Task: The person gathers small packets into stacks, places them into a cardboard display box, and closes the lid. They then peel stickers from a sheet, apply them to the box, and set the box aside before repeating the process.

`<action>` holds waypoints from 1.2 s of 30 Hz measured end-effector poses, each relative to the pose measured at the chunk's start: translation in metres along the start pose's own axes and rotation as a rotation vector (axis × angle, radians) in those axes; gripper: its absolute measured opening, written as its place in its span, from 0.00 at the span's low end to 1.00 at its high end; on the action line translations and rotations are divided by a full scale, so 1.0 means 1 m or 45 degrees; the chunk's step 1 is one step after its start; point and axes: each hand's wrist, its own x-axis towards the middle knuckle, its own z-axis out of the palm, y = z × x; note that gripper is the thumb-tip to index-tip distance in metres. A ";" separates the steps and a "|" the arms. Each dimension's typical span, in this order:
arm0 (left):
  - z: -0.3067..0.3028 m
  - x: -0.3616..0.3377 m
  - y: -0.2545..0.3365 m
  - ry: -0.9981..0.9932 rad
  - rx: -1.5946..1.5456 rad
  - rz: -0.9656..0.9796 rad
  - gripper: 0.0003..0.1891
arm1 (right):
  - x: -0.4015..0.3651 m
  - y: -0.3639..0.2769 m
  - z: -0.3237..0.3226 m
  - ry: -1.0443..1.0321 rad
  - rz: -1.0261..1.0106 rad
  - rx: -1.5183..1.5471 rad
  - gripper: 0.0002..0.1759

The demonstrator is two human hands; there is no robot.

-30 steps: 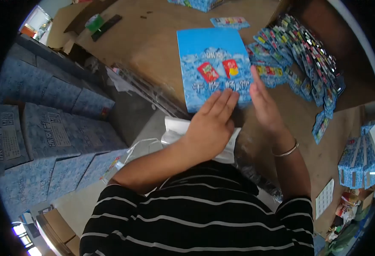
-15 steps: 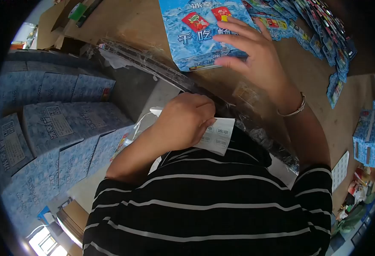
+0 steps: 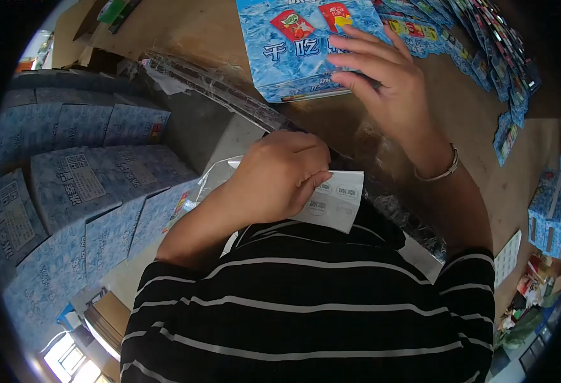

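Observation:
A white sheet of round printed stickers point(image 3: 336, 205) sticks out from my left hand point(image 3: 284, 175), its fingers closed around one end close to my chest. Some of the sheet is hidden under that hand. On the table, a blue box point(image 3: 293, 67) with an ice pattern, white lettering and two red packet pictures lies in front of me. My right hand point(image 3: 389, 83) is over the box's right side, fingers spread and thumb apart, the fingertips overlapping its printed face.
Stacked blue cartons point(image 3: 79, 182) stand at the left, below table height. A fan of blue packets point(image 3: 485, 54) covers the table's far right. More blue boxes point(image 3: 548, 214) are at the right edge, near a white sheet point(image 3: 508, 258). Clear plastic wrap point(image 3: 216, 86) runs along the table edge.
My left hand and the sticker sheet have shifted slightly to the right, showing more of the sheet. My right hand has moved slightly right on the box.

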 end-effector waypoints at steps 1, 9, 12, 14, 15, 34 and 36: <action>0.002 0.001 0.000 0.016 -0.022 0.017 0.05 | -0.001 -0.001 0.004 0.029 0.002 -0.027 0.14; -0.014 0.016 0.006 0.185 -0.017 0.110 0.04 | -0.005 -0.020 -0.043 -0.067 0.371 0.657 0.22; -0.011 0.040 0.014 0.133 0.095 0.279 0.06 | -0.024 -0.073 -0.064 -0.128 0.658 0.514 0.13; -0.006 0.057 0.027 0.063 0.085 0.333 0.12 | -0.050 -0.064 -0.078 -0.354 0.648 0.290 0.13; -0.017 0.064 0.028 0.284 0.177 0.333 0.15 | -0.056 -0.061 -0.090 -0.239 0.927 0.480 0.11; -0.038 0.060 -0.057 0.620 -1.333 -0.877 0.23 | -0.030 0.006 -0.033 -0.352 0.588 0.955 0.06; -0.033 0.059 -0.053 0.668 -1.346 -0.916 0.24 | -0.035 0.004 -0.026 -0.211 0.631 0.982 0.06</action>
